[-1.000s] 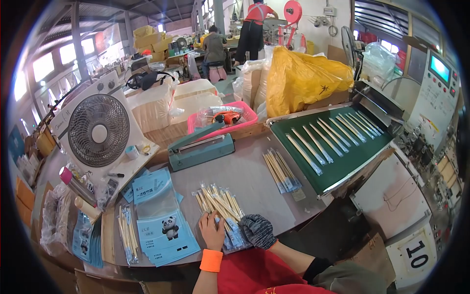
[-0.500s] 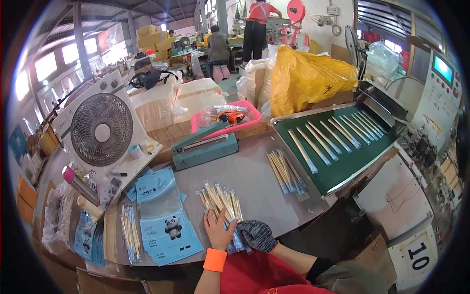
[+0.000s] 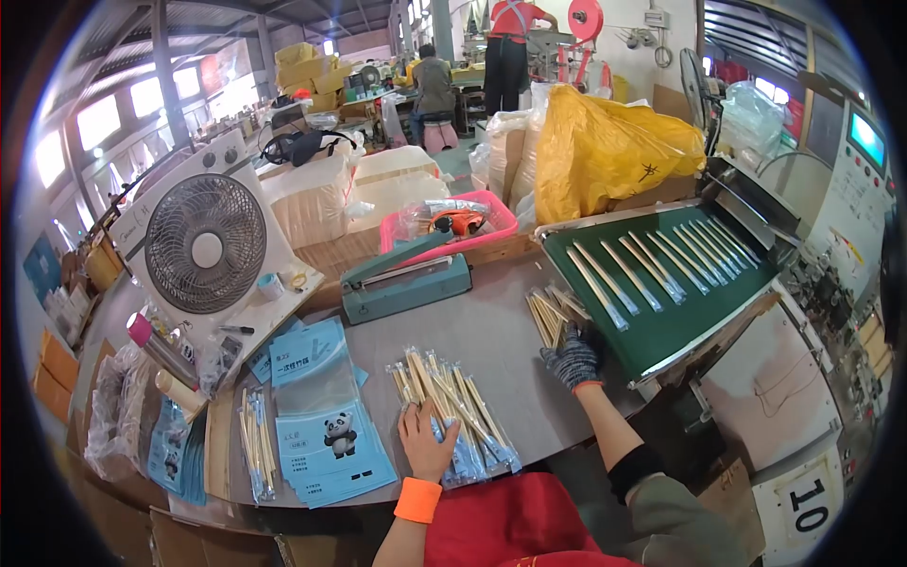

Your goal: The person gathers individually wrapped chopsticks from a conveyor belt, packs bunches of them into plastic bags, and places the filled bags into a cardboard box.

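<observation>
My left hand [image 3: 428,442], bare with an orange wristband, lies with fingers apart on the left side of a pile of wrapped chopsticks [image 3: 463,402] near the table's front edge. My right hand [image 3: 573,359], in a dark grey knit glove, is over the lower end of a smaller chopstick bundle [image 3: 546,317] beside the conveyor; its fingertips are partly hidden against the wrappers. Blue panda-print bags [image 3: 335,454] lie left of my left hand, with another group of wrapped chopsticks [image 3: 257,444] farther left.
Several wrapped chopsticks lie on the green conveyor [image 3: 652,326] at right. A teal sealer [image 3: 406,288] stands at the table's back, before a pink basket [image 3: 505,222]. A fan [image 3: 206,248] stands at left. Two people are in the background.
My right hand has left the front pile and moved right and away from me to the smaller bundle. My left hand stays at the pile, whose right-hand chopsticks are more spread. The view has shifted slightly.
</observation>
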`<state>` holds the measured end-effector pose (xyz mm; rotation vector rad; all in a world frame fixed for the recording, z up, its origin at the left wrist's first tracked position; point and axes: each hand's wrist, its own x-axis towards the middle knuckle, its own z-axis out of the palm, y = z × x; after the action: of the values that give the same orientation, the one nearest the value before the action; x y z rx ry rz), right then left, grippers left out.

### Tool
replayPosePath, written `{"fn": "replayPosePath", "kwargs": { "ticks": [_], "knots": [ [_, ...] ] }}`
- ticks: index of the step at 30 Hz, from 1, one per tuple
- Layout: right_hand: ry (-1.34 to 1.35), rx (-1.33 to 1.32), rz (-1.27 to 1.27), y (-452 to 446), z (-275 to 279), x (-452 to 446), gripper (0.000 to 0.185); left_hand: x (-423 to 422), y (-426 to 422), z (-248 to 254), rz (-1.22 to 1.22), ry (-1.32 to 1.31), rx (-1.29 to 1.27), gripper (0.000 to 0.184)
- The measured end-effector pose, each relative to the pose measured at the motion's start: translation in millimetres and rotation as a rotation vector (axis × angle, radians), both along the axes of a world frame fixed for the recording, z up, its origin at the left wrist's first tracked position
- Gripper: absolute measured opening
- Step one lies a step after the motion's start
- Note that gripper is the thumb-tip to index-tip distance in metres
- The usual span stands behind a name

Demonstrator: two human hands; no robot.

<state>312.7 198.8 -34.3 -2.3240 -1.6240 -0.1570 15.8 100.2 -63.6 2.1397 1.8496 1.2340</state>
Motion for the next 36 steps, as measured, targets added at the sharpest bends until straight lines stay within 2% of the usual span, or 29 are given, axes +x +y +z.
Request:
{"fn": "replayPosePath", "kwargs": {
  "ticks": [1, 4, 5, 6, 10, 11, 13, 16, 18, 21, 25, 32, 35, 36],
  "knots": [
    [0.012, -0.154, -0.015, 4.2, 5.6, 1.6, 0.073, -0.2, -0.4, -0.1, -0.003, 0.001, 0.0, 0.06],
    [0.078, -0.192, 0.117, -0.4, -12.3, -4.3, 0.066, -0.4, 0.5, -1.4, -0.006, 0.014, 0.006, 0.061],
    [-0.187, -0.08, 0.216, -10.0, -19.7, -12.3, 0.058, 0.0, 0.2, -1.2, -0.008, 0.014, 0.004, 0.061],
    [-0.188, -0.082, 0.213, -19.9, -28.5, -23.7, 0.058, 0.7, -0.2, -0.8, -0.001, 0.011, 0.005, 0.06],
    [0.09, 0.178, 0.446, -63.5, -19.2, -82.8, 0.043, 0.9, 0.7, -4.6, 0.014, -0.008, 0.04, 0.058],
    [0.095, 0.174, 0.447, -67.9, -21.4, -94.6, 0.043, 0.0, -0.1, -5.4, 0.015, -0.004, 0.036, 0.058],
    [0.521, 0.252, 0.507, -73.1, -22.7, -112.4, 0.038, -0.3, 0.4, -5.3, 0.008, -0.018, 0.039, 0.056],
    [0.506, 0.293, 0.621, -78.0, -18.9, -118.6, 0.039, -1.5, 0.9, -5.6, 0.013, -0.02, 0.036, 0.056],
    [0.488, 0.19, 0.639, -82.6, -13.8, -116.7, 0.04, -0.6, 2.4, -5.4, 0.018, -0.02, 0.041, 0.056],
    [0.403, 0.337, 0.732, -93.5, -19.2, -119.7, 0.039, 0.3, 0.5, -5.7, 0.026, -0.018, 0.037, 0.056],
    [0.401, 0.444, 0.721, -100.5, -19.8, -124.8, 0.034, -1.4, 2.5, -9.2, 0.024, -0.014, 0.043, 0.057],
    [0.441, 0.402, 0.71, -101.7, -14.9, -124.7, 0.023, 5.2, 0.9, 2.9, -0.008, 0.05, -0.033, 0.063],
    [0.365, 0.298, 0.753, -96.1, -4.3, -110.7, 0.023, 7.8, 5.8, -0.1, 0.045, 0.046, -0.053, 0.067],
    [0.242, 0.375, 0.725, -87.6, -5.0, -101.4, 0.026, 8.5, 7.6, -1.6, 0.045, 0.051, -0.05, 0.067]
  ]
}}
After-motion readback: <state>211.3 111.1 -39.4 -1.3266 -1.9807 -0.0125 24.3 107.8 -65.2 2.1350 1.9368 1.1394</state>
